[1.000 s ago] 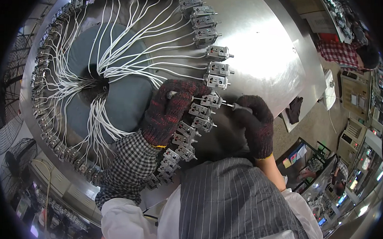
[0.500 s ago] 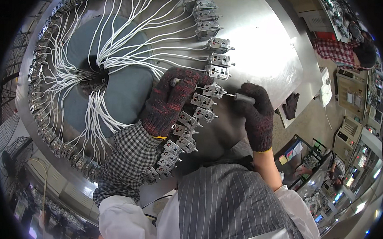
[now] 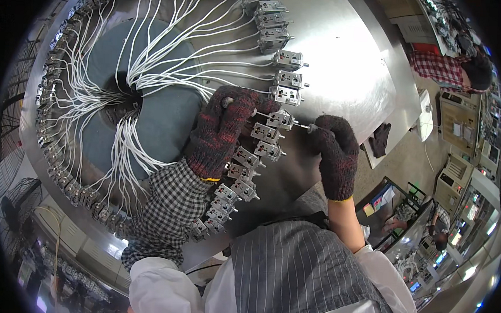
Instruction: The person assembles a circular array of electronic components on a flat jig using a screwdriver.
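Note:
My left hand (image 3: pixel 220 135), in a dark red-flecked knit glove, is closed beside a small silver metal box unit (image 3: pixel 280 120) with a shaft. Out of the fist pokes a grey rounded end (image 3: pixel 227 102); a thin light piece runs from the fingers to the unit. What this is I cannot make out. On the unit's other side my gloved right hand (image 3: pixel 338 155) closes round a screwdriver (image 3: pixel 303 126). Its thin shaft points left and meets the unit's shaft side; the grey handle is mostly hidden in the fist. More such units (image 3: pixel 266 132) stand beside and below.
A round metal table (image 3: pixel 343 71) carries a ring of units with white cables (image 3: pixel 170 77) running into a central hole in a grey disc (image 3: pixel 167 136). A dark glove (image 3: pixel 380 140) lies on a board at the right. People in checked clothing (image 3: pixel 439 68) work beyond.
My right hand has closed further round the screwdriver handle, which showed plainly before and is now mostly covered. The unit between my hands has shifted slightly right.

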The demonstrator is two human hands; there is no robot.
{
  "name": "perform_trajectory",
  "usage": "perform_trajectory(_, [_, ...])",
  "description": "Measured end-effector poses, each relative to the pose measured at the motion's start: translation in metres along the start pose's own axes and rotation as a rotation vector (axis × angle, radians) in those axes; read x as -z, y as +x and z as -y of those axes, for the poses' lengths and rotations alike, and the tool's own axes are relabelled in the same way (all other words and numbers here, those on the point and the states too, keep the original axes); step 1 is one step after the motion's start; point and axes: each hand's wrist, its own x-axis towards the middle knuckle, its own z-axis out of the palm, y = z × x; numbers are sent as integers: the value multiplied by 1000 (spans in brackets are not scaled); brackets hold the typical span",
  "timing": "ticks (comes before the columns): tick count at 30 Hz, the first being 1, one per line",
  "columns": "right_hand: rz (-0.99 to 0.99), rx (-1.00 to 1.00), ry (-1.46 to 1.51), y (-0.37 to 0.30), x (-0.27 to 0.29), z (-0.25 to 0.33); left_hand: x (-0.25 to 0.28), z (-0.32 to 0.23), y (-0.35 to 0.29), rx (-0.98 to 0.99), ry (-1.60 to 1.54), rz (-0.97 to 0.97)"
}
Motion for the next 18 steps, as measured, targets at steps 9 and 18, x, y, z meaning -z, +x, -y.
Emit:
perform_trajectory(9, [6,164,-53,3,6,-16,-2,-2,1,-62,-28,2])
perform_trajectory(18, [45,200,45,1,6,-17,-1,8,4,-73,-45,-3])
